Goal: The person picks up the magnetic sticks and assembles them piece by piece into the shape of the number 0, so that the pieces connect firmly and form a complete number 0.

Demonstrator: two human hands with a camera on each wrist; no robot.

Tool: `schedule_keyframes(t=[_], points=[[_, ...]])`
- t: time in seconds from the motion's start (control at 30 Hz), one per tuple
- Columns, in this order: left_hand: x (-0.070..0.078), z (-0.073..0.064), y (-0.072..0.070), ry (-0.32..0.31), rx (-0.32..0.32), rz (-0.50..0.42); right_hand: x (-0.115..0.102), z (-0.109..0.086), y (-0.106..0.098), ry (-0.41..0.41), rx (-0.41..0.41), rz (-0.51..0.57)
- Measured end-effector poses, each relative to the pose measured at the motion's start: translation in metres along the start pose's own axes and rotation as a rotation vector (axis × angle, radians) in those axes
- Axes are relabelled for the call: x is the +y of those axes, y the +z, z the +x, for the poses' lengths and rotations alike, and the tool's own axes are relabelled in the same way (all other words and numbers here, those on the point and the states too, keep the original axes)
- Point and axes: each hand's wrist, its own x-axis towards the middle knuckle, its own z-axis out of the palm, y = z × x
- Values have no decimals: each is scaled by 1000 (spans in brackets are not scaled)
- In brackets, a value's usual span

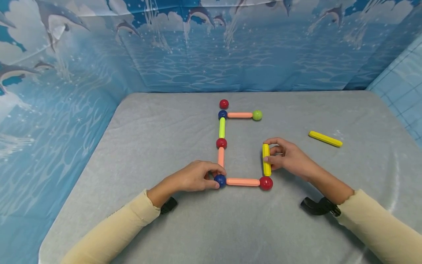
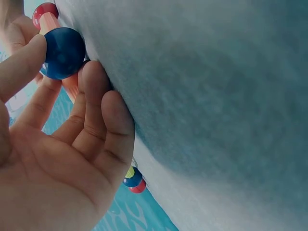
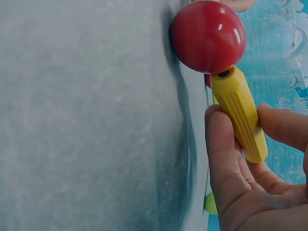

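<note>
My left hand pinches a blue ball at the near left corner of a figure of rods and balls. From that ball an orange rod runs right to a red ball. A yellow rod is held between the thumb and fingers of my right hand, its near end right at that red ball. Away from the blue ball, another orange rod leads to a second red ball, then a lime rod to a far blue ball.
An orange rod joins the far blue ball to a green ball. One more red ball sits just behind. A loose yellow rod lies on the grey cloth at right. Dolphin-print sheeting hangs at the back.
</note>
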Motion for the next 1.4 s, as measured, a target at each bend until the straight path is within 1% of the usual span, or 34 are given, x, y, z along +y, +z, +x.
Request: schedule_keyframes(t=[0.2,0.33,0.5,0.7,0.83,0.93,1.03,1.1,1.13,1.2,1.3,1.4], points=[[0,0,0,-12,-2,-6,-1,1,1,-12,3,3],[1,-1,0,-19,-4,-11,-1,3,3,-6,-2,3],[0,-2,-1,-14,-1,-9,-1,4,5,-5,-7,-2],[0,-2,-1,-16,-4,-27,0,3,5,-21,-9,-6],[-1,-4,-2,-12,-19,-38,0,3,6,-21,-18,-12],[-1,-6,-9,-13,-41,-14,0,2,6,-9,-30,-13],[1,-4,-25,-27,-29,45,-1,2,6,1,-36,-10],[3,1,-40,-49,9,96,-1,2,6,-1,-38,-10],[4,5,-47,-69,35,110,-1,2,5,-2,-39,-10],[5,17,-62,-104,82,146,0,3,5,-5,-40,-14],[1,41,-82,-149,173,159,0,4,5,-11,-41,-16],[-9,69,-96,-181,274,140,1,5,6,-10,-43,-11]])
